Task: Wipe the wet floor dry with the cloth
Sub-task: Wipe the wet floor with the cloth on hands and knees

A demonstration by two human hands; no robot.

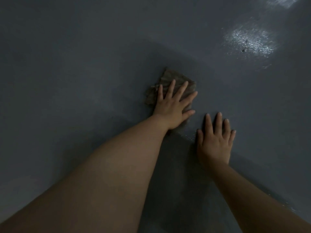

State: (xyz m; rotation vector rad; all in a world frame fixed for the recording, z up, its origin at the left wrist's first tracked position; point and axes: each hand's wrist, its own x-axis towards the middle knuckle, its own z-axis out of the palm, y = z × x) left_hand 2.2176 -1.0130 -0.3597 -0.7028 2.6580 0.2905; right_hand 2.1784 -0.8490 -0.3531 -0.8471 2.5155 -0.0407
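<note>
Head view: left hand [170, 106], fingers straight, presses the cloth [170, 81] flat on the grey floor [84, 64]; right hand [215, 140] rests flat just right of the cloth. Wet sheen [249, 41] lies beyond; even pressure and overlapping strokes toward it would dry best.

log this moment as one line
left hand flat, pressing brown cloth | right hand flat on grey floor | glistening wet patch far right

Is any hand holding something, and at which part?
Nothing is gripped. The left hand presses flat on the near part of the cloth; the right hand rests flat on the floor.
</note>
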